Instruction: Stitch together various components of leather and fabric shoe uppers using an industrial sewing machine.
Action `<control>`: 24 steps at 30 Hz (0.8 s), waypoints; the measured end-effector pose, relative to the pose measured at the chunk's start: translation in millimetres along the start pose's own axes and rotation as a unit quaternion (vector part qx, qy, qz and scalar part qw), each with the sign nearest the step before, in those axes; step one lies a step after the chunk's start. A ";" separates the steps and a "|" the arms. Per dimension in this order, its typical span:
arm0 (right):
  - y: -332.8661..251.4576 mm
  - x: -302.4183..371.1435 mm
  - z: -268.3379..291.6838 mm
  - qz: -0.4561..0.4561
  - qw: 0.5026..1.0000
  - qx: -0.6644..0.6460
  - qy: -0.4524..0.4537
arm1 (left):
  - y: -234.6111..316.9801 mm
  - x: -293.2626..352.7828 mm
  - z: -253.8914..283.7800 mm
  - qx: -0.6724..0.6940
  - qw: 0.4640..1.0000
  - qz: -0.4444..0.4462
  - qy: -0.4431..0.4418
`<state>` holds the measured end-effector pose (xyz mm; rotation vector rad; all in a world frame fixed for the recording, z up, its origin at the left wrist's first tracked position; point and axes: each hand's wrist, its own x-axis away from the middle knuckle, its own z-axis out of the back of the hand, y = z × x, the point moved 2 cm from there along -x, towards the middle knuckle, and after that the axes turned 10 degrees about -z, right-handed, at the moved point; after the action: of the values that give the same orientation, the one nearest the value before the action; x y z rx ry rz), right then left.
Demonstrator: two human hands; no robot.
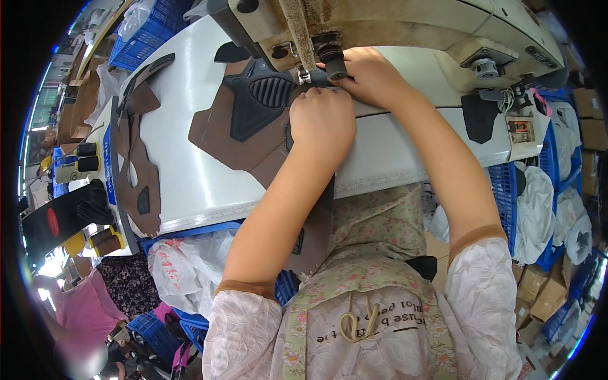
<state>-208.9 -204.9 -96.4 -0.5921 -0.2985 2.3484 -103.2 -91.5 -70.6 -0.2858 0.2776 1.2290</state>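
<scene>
A brown sheet piece [212,130] with a ribbed black moulded overlay [266,95] lies on the white bed of a sewing machine [405,25]. It looks like part of a shoe upper. My left hand [323,120] is closed with its fingers curled down on the right edge of this piece, just in front of the presser foot [304,75]. Close behind it, my right hand [370,76] bends its fingers onto the work beside the needle area. The machine head hides some of the right fingertips. Part of the brown material hangs over the table's front edge.
More brown cut pieces [139,183] lie at the left of the table. A black piece [479,117] rests at the right. Thread spools [87,163] stand at the far left. Blue crates [503,190] with white bags [535,209] flank the table, and a plastic bag [190,269] sits below it.
</scene>
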 end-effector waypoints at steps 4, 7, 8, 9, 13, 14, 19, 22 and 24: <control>1.1 -1.5 -1.5 -0.026 0.999 0.010 -0.016 | -1.0 -1.0 -3.5 -0.006 0.999 -0.005 0.031; 4.8 -3.7 -5.1 -0.029 0.999 -0.005 -0.029 | -1.0 -2.1 -5.0 -0.006 1.000 0.003 0.026; 6.2 -3.1 -5.7 -0.029 0.999 -0.004 -0.029 | -0.5 -2.7 -5.1 -0.005 1.000 0.003 0.027; 7.6 -2.6 -6.1 -0.029 0.999 -0.004 -0.027 | 0.1 -3.3 -5.2 -0.007 0.999 0.001 0.032; 5.3 -2.4 -8.3 -0.028 0.999 0.000 -0.020 | -2.7 -1.8 -6.4 -0.002 1.000 0.003 0.031; 6.3 -2.6 -10.2 -0.027 0.999 0.001 -0.020 | -2.9 -1.5 -7.2 -0.002 1.000 0.004 0.031; 8.7 -3.2 -9.9 -0.005 0.999 -0.036 0.013 | -0.5 -3.6 -5.1 -0.026 0.999 0.024 0.018; 9.1 -3.3 -9.4 -0.005 0.999 -0.035 0.015 | 0.2 -4.1 -4.9 -0.025 0.999 0.020 0.023; 8.3 -2.9 -8.1 -0.008 0.999 -0.031 0.014 | 0.3 -4.5 -6.4 -0.030 0.999 0.023 0.026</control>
<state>-207.7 -212.6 -105.5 -0.6505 -0.3619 2.3208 -105.2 -97.7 -75.0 -0.3652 0.2938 1.2773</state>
